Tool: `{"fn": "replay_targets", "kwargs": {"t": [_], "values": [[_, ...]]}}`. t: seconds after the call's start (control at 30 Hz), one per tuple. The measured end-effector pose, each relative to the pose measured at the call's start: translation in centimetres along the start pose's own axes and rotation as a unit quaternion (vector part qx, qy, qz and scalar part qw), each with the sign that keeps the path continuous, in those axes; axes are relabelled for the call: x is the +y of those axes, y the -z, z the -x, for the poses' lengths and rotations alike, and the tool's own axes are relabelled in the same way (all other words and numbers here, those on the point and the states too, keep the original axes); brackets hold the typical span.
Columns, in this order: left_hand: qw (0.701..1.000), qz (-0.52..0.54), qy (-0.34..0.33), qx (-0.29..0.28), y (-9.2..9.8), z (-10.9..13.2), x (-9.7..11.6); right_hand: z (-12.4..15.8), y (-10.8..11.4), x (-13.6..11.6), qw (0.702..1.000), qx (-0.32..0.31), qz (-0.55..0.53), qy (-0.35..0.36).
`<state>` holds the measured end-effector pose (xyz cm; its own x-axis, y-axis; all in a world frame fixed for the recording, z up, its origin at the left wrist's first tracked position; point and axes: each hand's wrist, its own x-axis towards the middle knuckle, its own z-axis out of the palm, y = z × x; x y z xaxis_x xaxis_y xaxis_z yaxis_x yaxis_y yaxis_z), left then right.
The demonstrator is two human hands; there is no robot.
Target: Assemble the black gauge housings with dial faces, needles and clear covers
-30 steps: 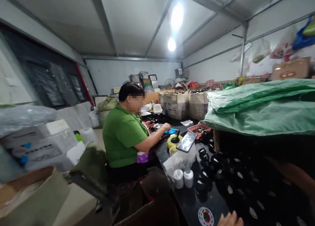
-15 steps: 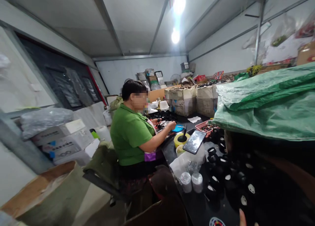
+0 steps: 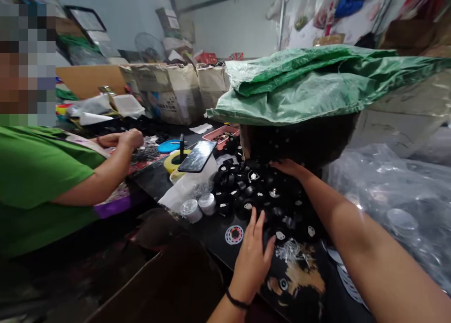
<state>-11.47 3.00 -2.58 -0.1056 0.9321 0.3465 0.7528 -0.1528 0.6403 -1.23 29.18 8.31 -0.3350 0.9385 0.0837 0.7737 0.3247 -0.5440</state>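
Observation:
My left hand (image 3: 251, 250), with a dark band at the wrist, is spread over the near edge of a pile of small round black parts (image 3: 249, 190), several with white plates on them. Its fingertips touch or nearly touch the closest parts. Farther back, my right hand (image 3: 287, 167) lies stretched over the far side of the pile, in front of an open dark box (image 3: 299, 142). Its fingers look extended, with nothing visible in them. Beside the left hand are a patterned disc (image 3: 234, 235) and a heap of screw-like metal pins (image 3: 291, 251).
Two wrapped cylinders (image 3: 206, 203) and a phone (image 3: 199, 156) propped by a yellow tape roll (image 3: 171, 162) stand left of the pile. A green sheet (image 3: 299, 90) covers the box. Clear plastic (image 3: 398, 210) lies right. A co-worker in green (image 3: 42, 173) sits at left.
The view has swung right and come closer to the table. Both my hands and forearms now show over the black parts, where before only a fingertip showed at the lower edge.

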Motion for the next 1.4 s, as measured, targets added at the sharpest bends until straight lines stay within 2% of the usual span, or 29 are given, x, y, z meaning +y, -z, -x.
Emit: {"fn": "replay_targets", "kwargs": {"t": [0.07,0.13,0.2,0.3,0.37,0.43,0.53,0.6,0.7,0.77,0.8,0.87,0.93,1.0,1.07,1.17,1.3,1.4], "values": [[1.000,-0.006,-0.015,0.023,-0.1,0.0,-0.3,1.6,1.5,-0.5,1.000,0.012,-0.015,0.015],[0.999,-0.003,-0.025,0.042,-0.3,-0.1,-0.6,4.8,3.5,-0.8,0.998,0.036,-0.029,0.035],[0.998,0.008,-0.029,0.051,-0.4,-0.2,-0.8,10.0,5.4,-0.9,0.996,0.048,-0.046,0.062],[0.998,0.025,-0.027,0.055,-0.5,-0.2,-1.5,20.6,6.8,-0.4,0.982,0.047,-0.114,0.140],[0.997,0.033,-0.025,0.067,-0.2,-0.2,-2.0,27.9,6.2,0.6,0.983,0.056,-0.141,0.100],[0.995,0.041,-0.028,0.085,0.2,-0.1,-2.5,33.8,4.6,2.3,0.982,0.090,-0.157,0.049],[0.991,0.053,-0.051,0.111,0.5,0.7,-2.5,39.2,1.4,5.2,0.975,0.131,-0.175,-0.047],[0.989,0.059,-0.085,0.105,0.4,2.1,-1.8,40.6,-0.4,6.9,0.966,0.160,-0.183,-0.089],[0.988,0.053,-0.138,0.043,0.2,5.3,-0.5,41.3,-2.1,8.4,0.956,0.202,-0.186,-0.100],[0.990,0.035,-0.138,0.017,0.6,6.8,-0.4,41.5,-2.9,8.7,0.957,0.215,-0.175,-0.086],[0.992,0.020,-0.120,0.024,1.0,6.9,-0.8,41.6,-3.2,8.7,0.960,0.216,-0.164,-0.071],[0.995,-0.018,-0.063,0.069,2.3,6.1,-2.4,41.7,-3.7,8.8,0.967,0.214,-0.132,-0.031],[0.992,-0.056,-0.007,0.111,3.8,4.1,-4.4,41.7,-4.2,9.1,0.972,0.211,-0.099,0.011],[0.991,-0.073,0.010,0.108,4.9,1.8,-5.9,41.6,-4.5,9.3,0.974,0.211,-0.076,0.033],[0.994,-0.071,-0.001,0.082,5.1,0.0,-6.6,41.6,-4.5,9.3,0.974,0.215,-0.060,0.039],[0.997,-0.053,-0.020,0.050,4.7,-1.0,-6.6,41.6,-3.9,8.8,0.976,0.212,-0.041,0.038],[0.999,-0.016,-0.016,0.039,4.6,-0.7,-6.4,41.3,-3.2,8.0,0.979,0.199,-0.025,0.040],[0.998,0.035,-0.031,0.038,4.2,-0.7,-4.4,40.8,-3.4,7.6,0.981,0.192,-0.003,0.026]]}}
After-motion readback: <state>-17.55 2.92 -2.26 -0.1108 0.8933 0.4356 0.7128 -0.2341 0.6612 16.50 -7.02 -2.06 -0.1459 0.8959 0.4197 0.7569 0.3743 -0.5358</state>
